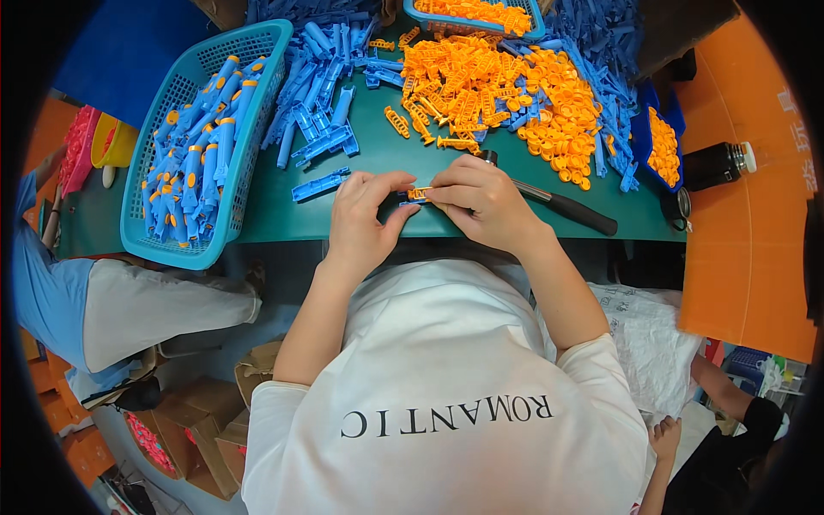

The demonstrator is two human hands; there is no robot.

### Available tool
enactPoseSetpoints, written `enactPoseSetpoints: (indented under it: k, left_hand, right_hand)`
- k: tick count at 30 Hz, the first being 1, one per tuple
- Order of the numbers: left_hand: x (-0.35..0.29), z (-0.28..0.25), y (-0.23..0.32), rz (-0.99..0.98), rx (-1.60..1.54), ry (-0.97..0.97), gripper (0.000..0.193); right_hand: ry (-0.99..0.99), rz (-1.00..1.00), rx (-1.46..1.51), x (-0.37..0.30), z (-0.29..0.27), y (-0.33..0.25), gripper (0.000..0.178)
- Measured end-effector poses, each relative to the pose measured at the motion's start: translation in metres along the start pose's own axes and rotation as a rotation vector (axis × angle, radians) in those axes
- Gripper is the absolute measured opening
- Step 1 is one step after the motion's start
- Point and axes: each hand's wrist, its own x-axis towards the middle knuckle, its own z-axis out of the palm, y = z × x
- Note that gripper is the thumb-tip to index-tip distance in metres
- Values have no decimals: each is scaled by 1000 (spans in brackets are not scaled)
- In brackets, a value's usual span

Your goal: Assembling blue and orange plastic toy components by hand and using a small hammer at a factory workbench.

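Near the table's front edge, my left hand [367, 215] and my right hand [482, 204] meet in a pinch around one small part. An orange ladder-shaped plastic piece [419, 194] shows between the fingertips, with a bit of blue plastic against it. Fingers hide most of that blue part, so I cannot tell how the two fit together. Just left of my left hand lies a blue plastic half-shell [320, 184]. A hammer [579, 213] with a black handle rests beside my right hand, its head partly behind that hand.
A blue basket [281, 64] of blue tubes with orange caps stands at left. Ahead lie piles of orange ladder-shaped pieces [455, 77], orange round caps [558, 129] and blue shells [318, 103]. A black bottle [717, 166] is at right. Other people sit on both sides.
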Motion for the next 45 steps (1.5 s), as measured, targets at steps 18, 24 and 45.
enactPoseSetpoints:
  k: [18,24,45]
  left_hand:
    - [10,-1,-3,219,33,-43,18]
    - [8,1,-5,224,31,-29,18]
    - [5,0,1,203,56,3,21]
  right_hand:
    - [49,170,-491,-31,23,-33,33]
    - [40,202,-445,-26,17,-32,30]
    - [160,423,-560,-9,-71,47,22]
